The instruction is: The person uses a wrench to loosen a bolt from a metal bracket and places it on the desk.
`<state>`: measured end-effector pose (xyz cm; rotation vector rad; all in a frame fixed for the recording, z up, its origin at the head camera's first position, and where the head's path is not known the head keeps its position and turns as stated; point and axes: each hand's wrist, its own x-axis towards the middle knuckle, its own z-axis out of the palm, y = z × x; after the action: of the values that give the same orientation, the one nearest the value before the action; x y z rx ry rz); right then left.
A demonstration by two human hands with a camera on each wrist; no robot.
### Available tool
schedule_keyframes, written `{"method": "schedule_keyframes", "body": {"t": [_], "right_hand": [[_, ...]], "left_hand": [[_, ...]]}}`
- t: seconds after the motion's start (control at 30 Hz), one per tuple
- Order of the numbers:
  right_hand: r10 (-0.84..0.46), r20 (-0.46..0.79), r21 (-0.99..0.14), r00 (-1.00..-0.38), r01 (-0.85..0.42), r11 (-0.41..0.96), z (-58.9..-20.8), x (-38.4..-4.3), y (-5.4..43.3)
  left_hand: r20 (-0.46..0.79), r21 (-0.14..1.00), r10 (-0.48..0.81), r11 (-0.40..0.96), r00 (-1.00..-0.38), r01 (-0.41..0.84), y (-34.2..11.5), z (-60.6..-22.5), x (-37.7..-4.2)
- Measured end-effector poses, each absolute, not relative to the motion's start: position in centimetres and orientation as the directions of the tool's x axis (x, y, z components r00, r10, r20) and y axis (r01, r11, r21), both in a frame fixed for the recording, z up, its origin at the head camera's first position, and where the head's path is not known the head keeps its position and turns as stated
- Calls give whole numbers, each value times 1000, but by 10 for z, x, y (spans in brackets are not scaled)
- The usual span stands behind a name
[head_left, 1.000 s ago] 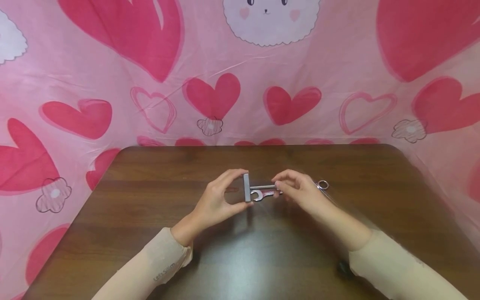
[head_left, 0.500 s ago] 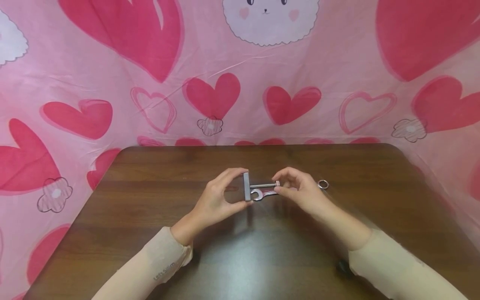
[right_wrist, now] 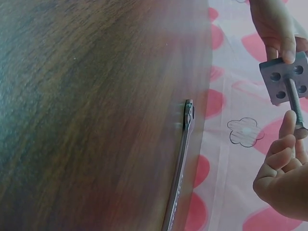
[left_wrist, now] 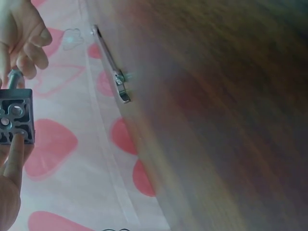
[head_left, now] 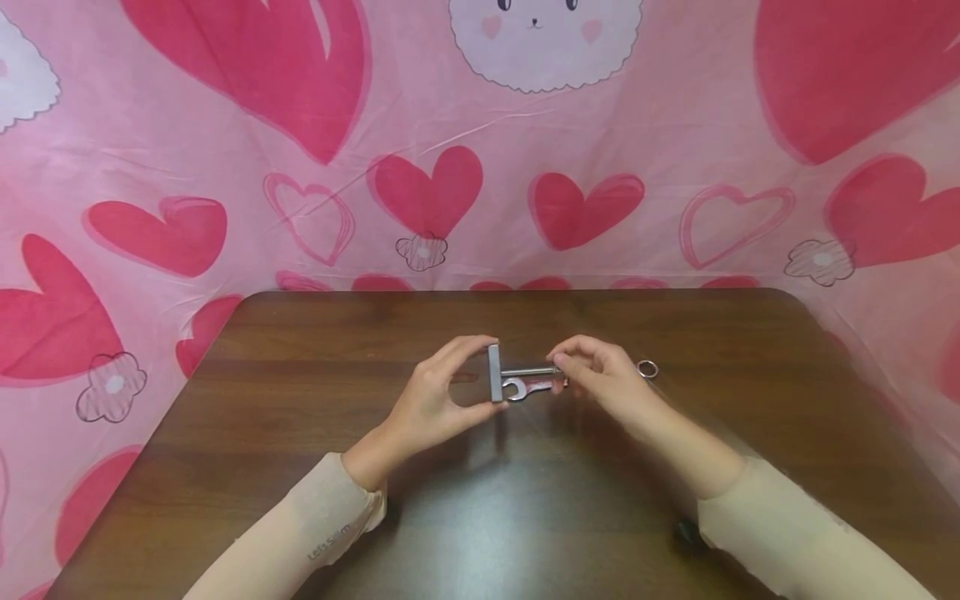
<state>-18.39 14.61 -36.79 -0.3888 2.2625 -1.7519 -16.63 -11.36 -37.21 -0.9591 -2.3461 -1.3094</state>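
Note:
My left hand (head_left: pixel 435 392) holds a square grey metal plate (head_left: pixel 494 373) by its edges, thumb below and fingers above. Four holes sit around the plate's middle in the right wrist view, where a threaded bolt (right_wrist: pixel 292 96) sticks out of its centre. With thumb and fingertips my right hand (head_left: pixel 607 375) pinches the head end of that bolt, largely covering it in the head view. Recesses mark the plate's other face (left_wrist: pixel 17 113) in the left wrist view. Beyond the hands lies a combination wrench (head_left: pixel 516 389), its middle hidden behind my right hand.
The brown wooden table (head_left: pixel 337 333) carries the wrench, whose ring end (head_left: pixel 647 369) shows right of my right hand. A small dark object (head_left: pixel 686 533) lies beside the right sleeve. A pink cloth (head_left: pixel 502 125) with hearts hangs behind the table.
My right thumb and fingers loosened around the bolt head, baring it half a second ago, and now pinch it again. The left hand and plate have stayed nearly still.

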Motion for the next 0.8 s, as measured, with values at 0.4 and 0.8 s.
{"method": "schedule_keyframes", "body": {"t": [0.4,0.8], "right_hand": [[-358,23,-958,-934,-122,259,-368,-182,145],[-362,-30,-965,-932,-68,255,-369,-184,147]], "left_hand": [[537,639,406,377,-740,671,-114,-373,-167],[527,657,410,359,-744,663,-113,-374,-167]]}}
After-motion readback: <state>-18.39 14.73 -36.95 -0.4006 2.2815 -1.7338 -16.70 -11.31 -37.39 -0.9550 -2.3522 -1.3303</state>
